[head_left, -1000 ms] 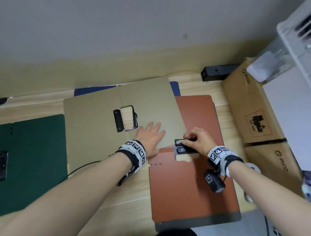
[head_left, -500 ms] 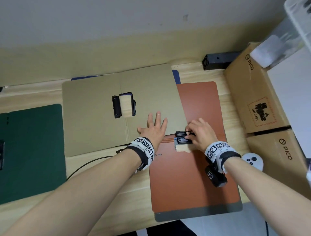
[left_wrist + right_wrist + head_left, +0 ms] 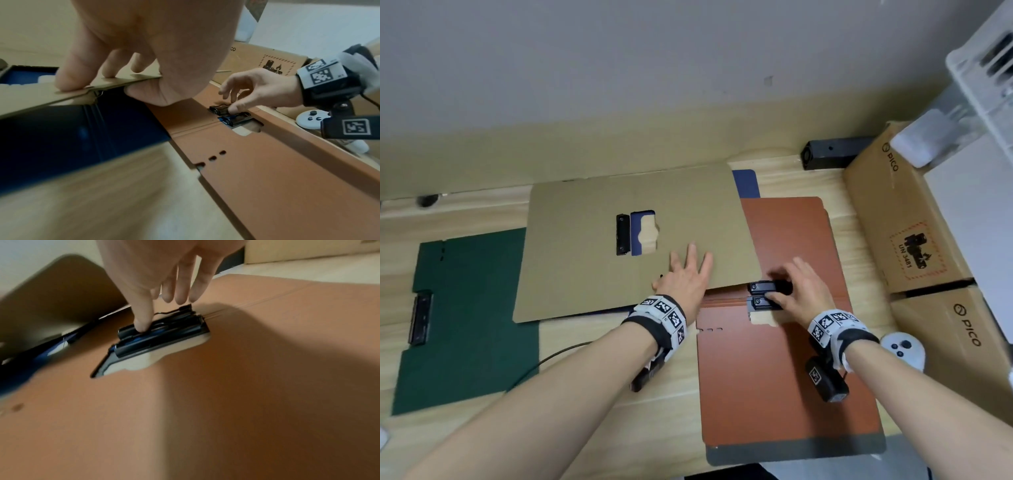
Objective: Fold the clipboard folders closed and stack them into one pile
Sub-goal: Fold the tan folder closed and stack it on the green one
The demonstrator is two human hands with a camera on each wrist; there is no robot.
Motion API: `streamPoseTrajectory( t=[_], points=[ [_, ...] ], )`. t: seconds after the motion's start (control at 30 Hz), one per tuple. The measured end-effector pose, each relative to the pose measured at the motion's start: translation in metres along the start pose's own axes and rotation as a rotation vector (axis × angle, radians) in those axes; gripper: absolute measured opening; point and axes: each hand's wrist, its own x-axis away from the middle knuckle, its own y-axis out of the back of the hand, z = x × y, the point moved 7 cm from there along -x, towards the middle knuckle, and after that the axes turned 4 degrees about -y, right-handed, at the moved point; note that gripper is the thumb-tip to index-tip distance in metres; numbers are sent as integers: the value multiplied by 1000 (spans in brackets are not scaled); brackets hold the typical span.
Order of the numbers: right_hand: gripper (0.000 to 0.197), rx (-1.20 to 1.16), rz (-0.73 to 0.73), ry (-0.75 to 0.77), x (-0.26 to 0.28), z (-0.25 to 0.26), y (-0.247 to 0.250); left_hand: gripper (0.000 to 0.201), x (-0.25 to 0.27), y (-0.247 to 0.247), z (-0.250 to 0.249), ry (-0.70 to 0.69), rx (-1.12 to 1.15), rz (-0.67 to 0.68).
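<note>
A tan folder (image 3: pixel 592 267) lies open mid-table over a blue folder (image 3: pixel 747 183). My left hand (image 3: pixel 685 274) is on its near right edge; in the left wrist view my left hand (image 3: pixel 127 84) pinches the tan folder (image 3: pixel 61 95), fingers on top and thumb underneath. An orange folder (image 3: pixel 784 383) lies flat on the right. My right hand (image 3: pixel 787 287) holds its black clip (image 3: pixel 760 296), thumb on the near side and fingers at the far side. The right wrist view shows my right hand (image 3: pixel 160 313) with the thumb pressing the clip (image 3: pixel 164 335). A green folder (image 3: pixel 469 325) lies open at far left.
Two cardboard boxes (image 3: pixel 914 222) (image 3: pixel 959 339) line the table's right side, with a white controller (image 3: pixel 902 346) beside them. A black bar (image 3: pixel 828 156) sits at the back by the wall. A thin cable (image 3: pixel 544 359) crosses the wood near my left forearm.
Both hands stay at the same spots. My left hand's fingers have reached a little farther onto the tan cover. The head view has shifted, so the green folder shows more.
</note>
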Motion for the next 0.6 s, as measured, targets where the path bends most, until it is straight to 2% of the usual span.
streamPoseTrajectory(
  t=[0.07,0.13,0.2,0.27,0.33,0.4,0.6],
  points=[
    [23,-108,-34,-88,-3,-5,3,99,12,-7,-4,-1,11,36],
    [28,-224,-33,-164,-7,-6,4,100,27,-15,-8,-15,15,50],
    [39,-365,50,-220,-10,5,2,100,43,-23,-14,-41,18,62],
    [40,-514,179,-240,-7,33,0,103,57,-32,-18,-55,24,65],
    [27,-639,281,-288,0,52,-12,109,70,-41,-20,-56,24,52],
    [15,-723,323,-332,8,59,-30,109,86,-49,-17,-53,35,49],
    [10,-649,222,-319,32,55,-36,76,136,-63,17,-55,30,46]
  ],
)
